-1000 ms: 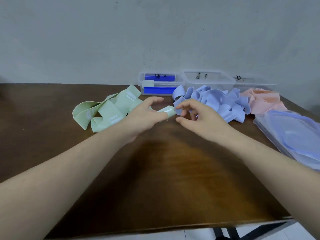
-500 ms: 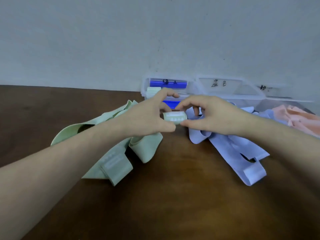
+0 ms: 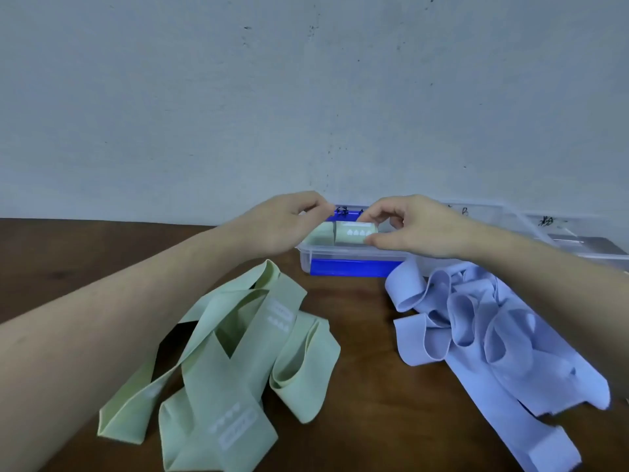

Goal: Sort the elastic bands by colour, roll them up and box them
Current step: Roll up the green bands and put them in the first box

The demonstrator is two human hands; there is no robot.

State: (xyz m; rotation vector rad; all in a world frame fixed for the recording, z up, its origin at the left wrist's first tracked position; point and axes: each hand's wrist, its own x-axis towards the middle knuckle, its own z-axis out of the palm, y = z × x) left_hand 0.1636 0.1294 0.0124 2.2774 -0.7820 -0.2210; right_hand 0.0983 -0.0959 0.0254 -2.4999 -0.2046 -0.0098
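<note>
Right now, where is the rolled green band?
In the head view the rolled green band is centre frame, pinched between the left hand and right hand, over the open blue-based box by the wall.

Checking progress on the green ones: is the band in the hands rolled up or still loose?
Rolled up: the green band is a tight cylinder pinched between left hand and right hand, over the clear box.

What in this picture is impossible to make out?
- Head view: inside of the clear box, blocked by both hands and the green roll.
- Handwritten box labels: blurred, too small to read.
- Purple bands: partly under the right hand's forearm.
- Left hand: fingertips hidden behind the roll.
</note>
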